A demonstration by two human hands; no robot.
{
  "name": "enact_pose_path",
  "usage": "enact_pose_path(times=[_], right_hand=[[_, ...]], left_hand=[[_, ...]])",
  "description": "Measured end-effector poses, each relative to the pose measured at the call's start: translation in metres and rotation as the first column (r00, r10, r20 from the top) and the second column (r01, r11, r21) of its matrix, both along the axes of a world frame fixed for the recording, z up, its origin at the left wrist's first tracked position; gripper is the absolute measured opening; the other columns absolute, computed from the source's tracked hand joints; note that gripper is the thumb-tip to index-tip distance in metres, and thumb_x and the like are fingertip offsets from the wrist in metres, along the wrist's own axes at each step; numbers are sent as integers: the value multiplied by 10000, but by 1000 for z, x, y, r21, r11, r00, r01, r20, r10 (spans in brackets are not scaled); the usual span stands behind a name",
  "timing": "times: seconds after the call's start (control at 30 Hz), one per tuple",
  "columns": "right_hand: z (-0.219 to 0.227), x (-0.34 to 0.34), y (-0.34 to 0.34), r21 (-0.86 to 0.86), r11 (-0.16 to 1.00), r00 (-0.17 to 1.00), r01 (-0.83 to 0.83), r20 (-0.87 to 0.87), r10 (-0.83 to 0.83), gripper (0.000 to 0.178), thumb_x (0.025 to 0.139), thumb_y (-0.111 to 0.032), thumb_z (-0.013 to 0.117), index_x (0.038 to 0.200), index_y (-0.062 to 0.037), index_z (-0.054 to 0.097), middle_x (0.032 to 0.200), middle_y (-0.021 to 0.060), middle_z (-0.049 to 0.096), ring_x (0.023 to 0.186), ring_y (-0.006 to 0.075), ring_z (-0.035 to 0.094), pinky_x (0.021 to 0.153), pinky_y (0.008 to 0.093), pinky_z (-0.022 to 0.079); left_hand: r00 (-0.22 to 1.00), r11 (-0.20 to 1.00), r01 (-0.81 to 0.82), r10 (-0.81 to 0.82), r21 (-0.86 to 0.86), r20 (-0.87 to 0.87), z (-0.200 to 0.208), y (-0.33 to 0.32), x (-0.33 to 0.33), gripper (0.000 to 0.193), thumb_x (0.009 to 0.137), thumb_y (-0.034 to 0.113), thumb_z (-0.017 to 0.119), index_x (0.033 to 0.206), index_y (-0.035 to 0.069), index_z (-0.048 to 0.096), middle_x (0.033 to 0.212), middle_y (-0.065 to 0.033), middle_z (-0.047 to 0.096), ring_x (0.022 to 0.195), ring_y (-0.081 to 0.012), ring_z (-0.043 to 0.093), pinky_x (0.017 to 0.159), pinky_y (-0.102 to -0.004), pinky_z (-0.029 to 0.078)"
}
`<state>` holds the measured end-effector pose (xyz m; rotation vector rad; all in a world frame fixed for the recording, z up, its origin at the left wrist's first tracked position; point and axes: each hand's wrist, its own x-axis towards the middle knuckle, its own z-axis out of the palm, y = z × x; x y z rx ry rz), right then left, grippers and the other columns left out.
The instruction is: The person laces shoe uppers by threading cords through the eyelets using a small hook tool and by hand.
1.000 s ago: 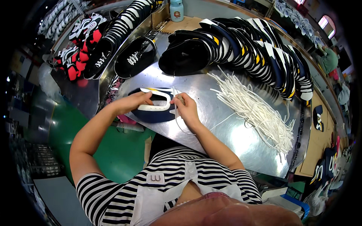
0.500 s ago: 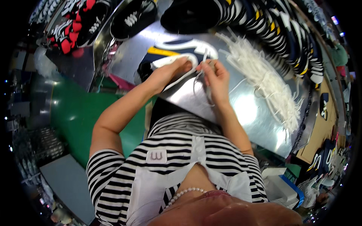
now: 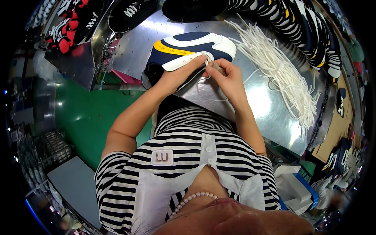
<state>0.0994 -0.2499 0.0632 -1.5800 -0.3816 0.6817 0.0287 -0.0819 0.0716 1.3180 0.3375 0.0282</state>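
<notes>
A navy, white and yellow shoe upper (image 3: 188, 37) lies on its side on the metal tabletop. Its white eyelet strip is gripped by my left hand (image 3: 178, 77), thumb stretched along it toward the upper end. Close beside, my right hand (image 3: 231, 80) pinches a white shoelace (image 3: 207, 60) at the strip's end. A thin loop of the lace hangs below the fingers. I cannot tell which eyelet the lace passes through. To the right of my right hand lies a large bundle of loose white shoelaces (image 3: 274, 70).
A long row of stacked striped uppers (image 3: 282, 27) curves along the far right. Black shoes (image 3: 131, 16) stand at the table's (image 3: 131, 58) far edge, with red-and-black ones (image 3: 64, 44) at far left. Green floor (image 3: 84, 117) shows at left, and a grey-and-blue box (image 3: 297, 190) sits lower right.
My view has shifted slightly. Both hands have drawn together at the eyelet strip, and the right fingers have moved the lace down close to the left thumb.
</notes>
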Motion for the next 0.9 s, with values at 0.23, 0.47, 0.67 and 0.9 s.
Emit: enact_pose_path(times=[0.23,0.47,0.67,0.9], right_hand=[[11,-10,-5,39,999,999,32,-27,-31,187,945,-154,637,1031,12,634,883,64,722,747,85,626,698,236,486],[12,-13,-9,54,994,972,98,209,-107,148,984,-119,579,1056,10,580,893,78,727,628,95,591,575,233,473],[15,-7,-12,-21,998,974,51,221,-45,130,973,-112,592,1029,5,587,859,75,733,555,81,545,526,227,443],[14,-8,-11,72,997,997,32,66,-37,143,977,-104,569,1060,11,585,883,73,730,562,61,523,519,208,428]], left_hand=[[1000,995,-3,6,96,-28,7,0,2,198,927,216,705,1021,42,699,933,9,670,819,-62,597,723,-207,477],[999,980,-21,11,196,48,-12,1,0,200,937,182,685,1054,20,698,966,-6,694,848,-75,623,747,-223,500],[994,973,-6,-20,230,112,-16,-3,-5,209,941,133,671,1101,1,698,1019,-24,713,907,-89,649,791,-230,520],[999,981,9,-20,195,51,-6,-2,-6,175,935,114,681,1063,0,709,979,-34,714,869,-92,657,773,-217,520]])
